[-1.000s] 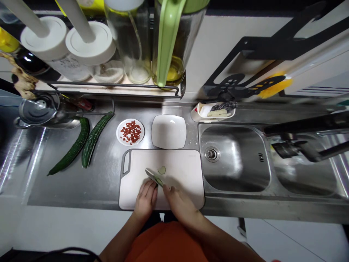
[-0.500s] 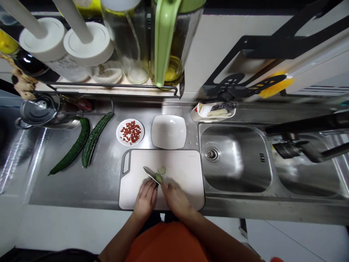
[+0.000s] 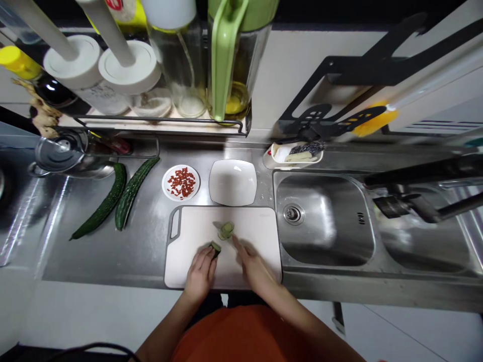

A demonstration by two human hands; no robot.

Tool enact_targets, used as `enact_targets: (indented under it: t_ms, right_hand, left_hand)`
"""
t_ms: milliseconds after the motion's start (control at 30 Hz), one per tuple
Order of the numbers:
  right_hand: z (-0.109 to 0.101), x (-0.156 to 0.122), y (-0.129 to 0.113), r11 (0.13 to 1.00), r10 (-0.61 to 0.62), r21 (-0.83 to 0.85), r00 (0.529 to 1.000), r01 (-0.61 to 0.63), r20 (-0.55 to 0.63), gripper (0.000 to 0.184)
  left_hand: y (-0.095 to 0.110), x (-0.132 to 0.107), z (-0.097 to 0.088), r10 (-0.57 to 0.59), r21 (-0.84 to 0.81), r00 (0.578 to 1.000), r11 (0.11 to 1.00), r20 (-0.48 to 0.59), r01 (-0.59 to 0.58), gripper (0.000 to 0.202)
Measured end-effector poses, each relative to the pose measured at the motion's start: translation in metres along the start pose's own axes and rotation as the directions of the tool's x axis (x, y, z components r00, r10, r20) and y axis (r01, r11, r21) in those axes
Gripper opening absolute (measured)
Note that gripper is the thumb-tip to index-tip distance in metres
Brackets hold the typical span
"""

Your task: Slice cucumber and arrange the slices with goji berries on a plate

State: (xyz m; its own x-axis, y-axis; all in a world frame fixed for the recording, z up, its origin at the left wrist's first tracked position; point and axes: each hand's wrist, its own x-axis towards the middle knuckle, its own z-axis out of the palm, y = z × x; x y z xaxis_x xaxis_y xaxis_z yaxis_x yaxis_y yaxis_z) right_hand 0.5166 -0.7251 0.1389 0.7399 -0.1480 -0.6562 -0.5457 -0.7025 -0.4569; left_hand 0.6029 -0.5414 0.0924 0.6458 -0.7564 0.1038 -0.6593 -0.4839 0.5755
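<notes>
On the white cutting board (image 3: 260, 226), my left hand (image 3: 200, 270) is closed around a short cucumber piece (image 3: 215, 248), its cut face pointing away from me. My right hand (image 3: 256, 269) grips a kitchen knife (image 3: 216, 224), with the index finger stretched forward. Only a grey bit of blade shows past a small cluster of cucumber slices (image 3: 226, 231); the handle is hidden in the hand. The slices lie at or on the blade, just beyond my right fingertips.
Behind the board stand a plate of chopped red bits (image 3: 181, 183) and a white square dish (image 3: 233, 182). Two whole cucumbers (image 3: 101, 211) lie to the left. The sink (image 3: 326, 221) and black faucet (image 3: 415, 176) are on the right. A condiment shelf (image 3: 162, 123) overhangs the back.
My right hand has moved the knife away from the cucumber piece, forward and right. The slices now sit bunched together near the blade. My left hand has stayed nearly in place.
</notes>
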Motion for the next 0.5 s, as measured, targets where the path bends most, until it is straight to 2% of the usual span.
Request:
enact_targets:
  t_ms: [133,300,500]
  right_hand:
    - [-0.005,-0.016,-0.002,0.997,-0.011,-0.082,1.0,0.013,0.029,0.076]
    - [-0.008,-0.032,-0.021,0.978,0.045,-0.207,0.997,-0.032,0.059,0.062]
    - [-0.004,-0.041,-0.033,0.97,0.014,-0.242,0.998,0.0,0.057,0.057]
  left_hand:
    - [-0.001,-0.001,0.0,0.001,-0.001,1.0,1.0,0.007,-0.001,0.031]
    - [0.0,0.0,-0.002,-0.016,-0.004,0.999,1.0,0.03,0.017,0.028]
    - [0.001,-0.001,-0.003,0.0,0.022,0.999,1.0,0.036,-0.001,0.023]
